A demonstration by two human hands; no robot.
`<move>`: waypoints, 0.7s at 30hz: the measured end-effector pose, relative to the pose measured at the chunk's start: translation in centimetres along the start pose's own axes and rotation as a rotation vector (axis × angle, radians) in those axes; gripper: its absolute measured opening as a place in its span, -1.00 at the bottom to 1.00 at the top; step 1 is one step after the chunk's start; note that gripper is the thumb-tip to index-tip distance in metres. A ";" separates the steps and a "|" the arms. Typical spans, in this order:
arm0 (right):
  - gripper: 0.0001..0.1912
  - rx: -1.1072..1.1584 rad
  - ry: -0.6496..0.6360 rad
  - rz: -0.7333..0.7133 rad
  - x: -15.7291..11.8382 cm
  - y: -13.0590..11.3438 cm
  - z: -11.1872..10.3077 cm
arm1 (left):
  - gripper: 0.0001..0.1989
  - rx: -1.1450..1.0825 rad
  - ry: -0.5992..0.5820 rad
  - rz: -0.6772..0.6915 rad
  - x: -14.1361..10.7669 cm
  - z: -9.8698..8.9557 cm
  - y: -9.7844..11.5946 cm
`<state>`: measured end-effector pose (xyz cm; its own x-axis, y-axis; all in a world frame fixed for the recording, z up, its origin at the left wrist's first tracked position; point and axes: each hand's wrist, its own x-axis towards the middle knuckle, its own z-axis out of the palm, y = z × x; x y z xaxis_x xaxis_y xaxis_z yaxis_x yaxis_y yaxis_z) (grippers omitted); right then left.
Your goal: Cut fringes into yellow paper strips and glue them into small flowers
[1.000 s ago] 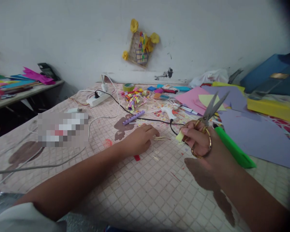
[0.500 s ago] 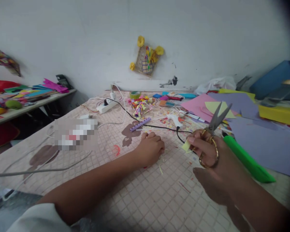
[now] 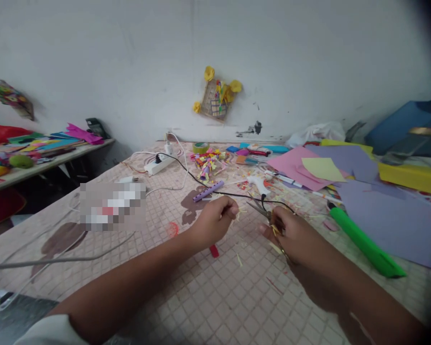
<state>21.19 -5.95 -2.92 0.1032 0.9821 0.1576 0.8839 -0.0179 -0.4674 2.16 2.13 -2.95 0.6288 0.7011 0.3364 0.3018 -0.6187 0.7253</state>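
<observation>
My left hand [image 3: 217,221] is raised a little above the table, thumb and fingers pinched together on a small pale yellow paper strip [image 3: 240,212]. My right hand [image 3: 290,235] grips gold-handled scissors [image 3: 257,207], their blades slightly apart and pointing left toward the strip. Under the right hand shows a pale yellow paper piece [image 3: 275,247]; whether the hand touches it is unclear. Beyond my left hand lies a purple paper tube [image 3: 208,191] with dark spots. A white glue gun [image 3: 257,184] rests just past the scissors. A red piece [image 3: 214,250] lies by my left wrist.
Purple sheets [image 3: 391,220], pink paper [image 3: 290,165] and a green cutter-like tool [image 3: 368,242] are at right. Several paper scraps and a tape roll [image 3: 200,147] lie toward the wall. Cables cross the left side near a power strip [image 3: 161,163]. A second table [image 3: 57,155] stands left.
My right hand has come down and left, turning the scissors from pointing up to pointing left. My left hand has lifted from the table with its fingers pinched, uncovering the red piece.
</observation>
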 end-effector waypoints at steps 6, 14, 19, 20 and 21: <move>-0.77 -0.124 0.001 -0.150 -0.6 -0.6 0.1 | -0.78 -0.288 0.045 -0.060 -0.3 0.3 0.6; -0.75 -0.250 -0.014 -0.219 -0.8 -1.4 0.6 | -0.76 -0.739 0.020 -0.225 -1.0 1.1 1.7; -0.70 -0.217 -0.025 -0.192 -0.7 -1.1 0.7 | -0.71 -0.832 0.001 -0.259 -1.3 1.5 1.9; -0.69 -0.222 -0.020 -0.185 -0.8 -1.1 0.7 | -0.70 -0.837 0.002 -0.256 -1.3 1.5 1.9; -0.68 -0.230 -0.019 -0.176 -0.8 -1.1 0.6 | -0.69 -0.834 0.001 -0.250 -1.2 1.5 1.8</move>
<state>19.85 -6.57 -3.10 -0.0676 0.9772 0.2014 0.9680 0.1131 -0.2241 3.01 -0.38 -3.00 0.6134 0.7822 0.1089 -0.1929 0.0147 0.9811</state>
